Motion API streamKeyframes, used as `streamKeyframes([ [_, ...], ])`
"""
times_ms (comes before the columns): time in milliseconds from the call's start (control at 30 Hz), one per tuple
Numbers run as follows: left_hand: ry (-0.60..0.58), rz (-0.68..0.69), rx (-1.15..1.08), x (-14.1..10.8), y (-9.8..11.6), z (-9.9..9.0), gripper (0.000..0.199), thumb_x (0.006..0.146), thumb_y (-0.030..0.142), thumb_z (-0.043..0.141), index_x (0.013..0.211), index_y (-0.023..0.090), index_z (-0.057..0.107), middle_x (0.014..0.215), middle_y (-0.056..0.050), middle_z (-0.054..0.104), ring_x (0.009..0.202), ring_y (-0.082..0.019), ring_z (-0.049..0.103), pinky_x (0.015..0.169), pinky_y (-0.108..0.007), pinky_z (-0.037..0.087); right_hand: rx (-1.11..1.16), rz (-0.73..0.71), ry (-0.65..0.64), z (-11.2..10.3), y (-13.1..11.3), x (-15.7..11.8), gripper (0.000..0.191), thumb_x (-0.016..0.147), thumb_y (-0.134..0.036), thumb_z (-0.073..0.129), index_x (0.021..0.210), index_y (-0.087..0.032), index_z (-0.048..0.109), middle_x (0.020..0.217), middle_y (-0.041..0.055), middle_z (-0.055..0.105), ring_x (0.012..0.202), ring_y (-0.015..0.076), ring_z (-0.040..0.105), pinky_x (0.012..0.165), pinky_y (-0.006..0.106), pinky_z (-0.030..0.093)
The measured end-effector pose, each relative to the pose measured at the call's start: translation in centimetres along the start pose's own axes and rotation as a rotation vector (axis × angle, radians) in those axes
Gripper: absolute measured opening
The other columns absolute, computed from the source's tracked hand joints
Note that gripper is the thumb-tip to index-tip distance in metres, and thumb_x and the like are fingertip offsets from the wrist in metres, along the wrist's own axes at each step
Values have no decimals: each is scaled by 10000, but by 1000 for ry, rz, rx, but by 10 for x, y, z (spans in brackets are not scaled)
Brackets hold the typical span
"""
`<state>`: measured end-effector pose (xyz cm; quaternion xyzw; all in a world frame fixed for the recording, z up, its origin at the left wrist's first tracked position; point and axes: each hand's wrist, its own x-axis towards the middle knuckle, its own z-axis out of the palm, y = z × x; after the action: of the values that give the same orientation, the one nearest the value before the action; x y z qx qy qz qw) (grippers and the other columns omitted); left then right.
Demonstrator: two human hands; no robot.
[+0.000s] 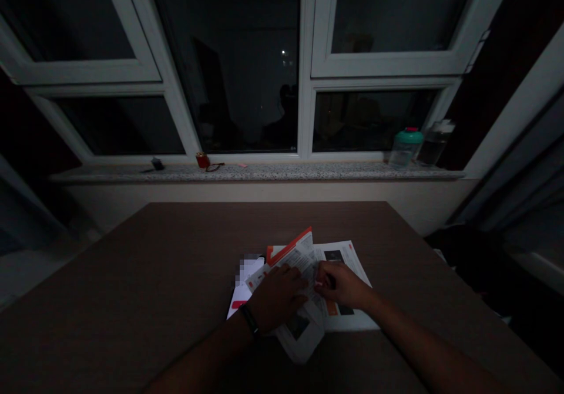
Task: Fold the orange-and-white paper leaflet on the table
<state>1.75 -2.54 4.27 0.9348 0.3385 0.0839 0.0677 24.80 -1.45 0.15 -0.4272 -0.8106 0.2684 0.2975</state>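
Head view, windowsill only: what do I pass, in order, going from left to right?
Small dark object → small red container → small pink piece → bottle with a teal lid → clear bottle with a white cap.

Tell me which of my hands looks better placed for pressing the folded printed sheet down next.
Probably your left hand: it lies spread across the folded printed sheet, while your right hand has its fingers curled beside it.
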Motion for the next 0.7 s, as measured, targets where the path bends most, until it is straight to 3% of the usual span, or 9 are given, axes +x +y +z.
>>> streamKeyframes([
  [133, 45, -1, -7, -1, -2, 8, 275, 918, 284, 619, 1186, 246, 570, 1206, -60, 561, 1120, -264, 507, 930, -410, 430, -17, -20, -26, 0, -1, 0, 169, 734, -162, 669, 743, -205, 507, 636, -63, 502, 593, 111, 484, 543, 200, 325],
  [233, 72, -14, -24, -3, -6, 16, 417, 902, 273, 634, 1298, 248, 505, 1395, -80, 463, 1269, -292, 417, 1034, -466, 368, -35, 28, 67, 1, 3, 4, 142, 751, -142, 619, 738, -208, 494, 647, -54, 514, 596, 116, 489, 545, 204, 328],
  [400, 71, -19, -53, -4, -9, 23, 478, 893, 278, 647, 1339, 269, 476, 1440, -73, 439, 1321, -288, 384, 1079, -475, 337, -75, 103, 205, 4, 10, 9, 136, 770, -151, 588, 728, -211, 473, 671, -38, 533, 609, 127, 493, 545, 210, 334],
  [633, 36, -23, -48, -3, -9, 19, 503, 881, 252, 653, 1352, 274, 475, 1450, -76, 431, 1328, -288, 382, 1086, -484, 328, -2, -45, 15, 3, 1, 5, 172, 721, -111, 609, 701, -209, 469, 644, -57, 495, 595, 113, 476, 544, 202, 322],
  [700, 32, -21, -53, -3, -9, 20, 499, 887, 251, 645, 1354, 277, 473, 1453, -74, 427, 1332, -287, 377, 1085, -487, 330, -10, -48, 20, 3, 1, 5, 175, 722, -109, 603, 699, -209, 461, 653, -55, 494, 604, 115, 477, 550, 204, 322],
])
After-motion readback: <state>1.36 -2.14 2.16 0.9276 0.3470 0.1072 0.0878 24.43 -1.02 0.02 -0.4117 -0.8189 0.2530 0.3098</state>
